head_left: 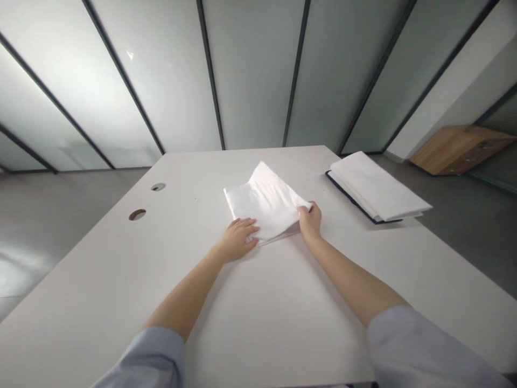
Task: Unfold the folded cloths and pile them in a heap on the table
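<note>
A folded white cloth (266, 202) lies on the middle of the white table. My left hand (239, 240) rests flat on its near left corner, fingers spread over the fabric. At the right side, my right hand (310, 220) pinches the cloth's edge between thumb and fingers and lifts it slightly off the layer below. The top layer is creased and runs up to a point at the far side. The fingertips of my right hand are partly hidden behind the fabric.
A stack of folded white cloth (375, 183) lies on a dark flat piece (351, 200) near the table's right edge. Two round holes are cut in the table (169, 302) at the left. Behind stand frosted glass panels (250, 75); a wooden cabinet (456, 148) is at far right.
</note>
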### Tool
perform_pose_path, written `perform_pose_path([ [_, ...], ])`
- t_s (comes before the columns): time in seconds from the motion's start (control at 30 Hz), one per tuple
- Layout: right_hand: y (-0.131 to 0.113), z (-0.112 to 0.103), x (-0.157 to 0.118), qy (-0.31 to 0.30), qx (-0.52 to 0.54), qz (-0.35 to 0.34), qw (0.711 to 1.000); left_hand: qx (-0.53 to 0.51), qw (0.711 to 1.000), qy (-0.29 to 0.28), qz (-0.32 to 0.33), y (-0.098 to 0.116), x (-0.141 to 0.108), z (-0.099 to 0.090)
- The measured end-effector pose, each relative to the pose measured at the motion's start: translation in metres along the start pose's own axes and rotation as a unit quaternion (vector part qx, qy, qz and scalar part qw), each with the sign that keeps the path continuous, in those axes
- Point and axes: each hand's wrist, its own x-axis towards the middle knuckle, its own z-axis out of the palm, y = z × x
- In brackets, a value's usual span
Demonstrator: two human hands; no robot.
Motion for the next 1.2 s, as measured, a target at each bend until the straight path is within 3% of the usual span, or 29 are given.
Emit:
perform_pose_path([
  [0.1, 0.001, -0.002, -0.002, -0.056, -0.016, -0.010, 0.998, 0.032, 0.997, 0.010, -0.073, -0.007, 0.001, -0.003],
  [0.23, -0.008, 0.003, -0.017, -0.228, -0.026, -0.084, 0.970, 0.069, 0.983, 0.066, -0.154, -0.014, 0.001, -0.003],
  [0.33, -0.018, 0.007, -0.030, -0.310, -0.042, -0.144, 0.939, 0.068, 0.984, 0.102, -0.132, -0.014, -0.002, 0.001],
  [0.47, -0.029, 0.008, -0.040, -0.396, -0.062, -0.184, 0.898, 0.046, 0.991, 0.089, -0.088, -0.012, -0.001, 0.005],
  [0.57, -0.033, 0.007, -0.043, -0.446, -0.092, -0.216, 0.864, 0.021, 0.991, 0.074, -0.113, -0.014, 0.003, 0.006],
  [0.67, -0.033, 0.007, -0.044, -0.486, -0.139, -0.264, 0.822, -0.070, 0.976, 0.092, -0.187, -0.020, 0.008, 0.005],
  [0.77, -0.028, 0.009, -0.044, -0.497, -0.212, -0.308, 0.783, -0.255, 0.912, 0.176, -0.268, -0.032, 0.015, -0.001],
  [0.87, -0.025, 0.014, -0.044, -0.486, -0.278, -0.320, 0.764, -0.439, 0.792, 0.278, -0.320, -0.053, 0.019, -0.014],
  [0.93, -0.026, 0.016, -0.044, -0.470, -0.304, -0.322, 0.763, -0.501, 0.726, 0.325, -0.341, -0.072, 0.019, -0.026],
  [1.07, -0.033, 0.017, -0.042, -0.428, -0.342, -0.339, 0.765, -0.497, 0.678, 0.418, -0.345, -0.115, 0.008, -0.047],
  [1.13, -0.037, 0.016, -0.039, -0.408, -0.362, -0.341, 0.765, -0.461, 0.664, 0.450, -0.380, -0.132, -0.002, -0.050],
  [1.17, -0.039, 0.016, -0.038, -0.399, -0.372, -0.339, 0.767, -0.428, 0.668, 0.458, -0.402, -0.137, -0.008, -0.050],
  [1.2, -0.041, 0.016, -0.037, -0.390, -0.380, -0.336, 0.769, -0.385, 0.691, 0.451, -0.413, -0.140, -0.014, -0.048],
])
